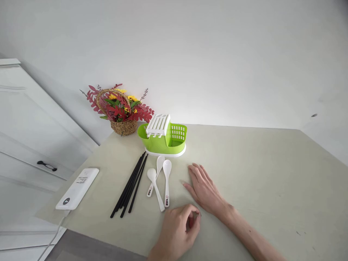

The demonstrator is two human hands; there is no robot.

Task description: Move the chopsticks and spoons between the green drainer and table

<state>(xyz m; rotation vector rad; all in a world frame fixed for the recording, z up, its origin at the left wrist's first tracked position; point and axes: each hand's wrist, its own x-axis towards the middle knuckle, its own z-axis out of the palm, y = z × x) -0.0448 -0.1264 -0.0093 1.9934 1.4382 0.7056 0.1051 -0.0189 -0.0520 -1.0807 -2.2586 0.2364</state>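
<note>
My left hand [178, 228] is loosely curled at the front of the table, its thumb against the fingertips, and I see nothing in it. Palm down on the tabletop, my right hand [203, 188] lies with thumb and fingers stretched out. Three white spoons lie left of my right hand: a right one [167, 181], a front left one [156, 188] and a partly covered back one [160, 163]. Beside them is a bundle of several black chopsticks [130, 186]. Behind the spoons stands a green utensil caddy [157, 144] with a white slotted top [158, 124] and a white base.
A wicker basket [124, 127] of red and yellow flowers stands at the back left by the wall. Near the table's left edge lies a white power bank [77, 188] with a cable hanging down. A white cabinet [27, 119] adjoins the table on the left.
</note>
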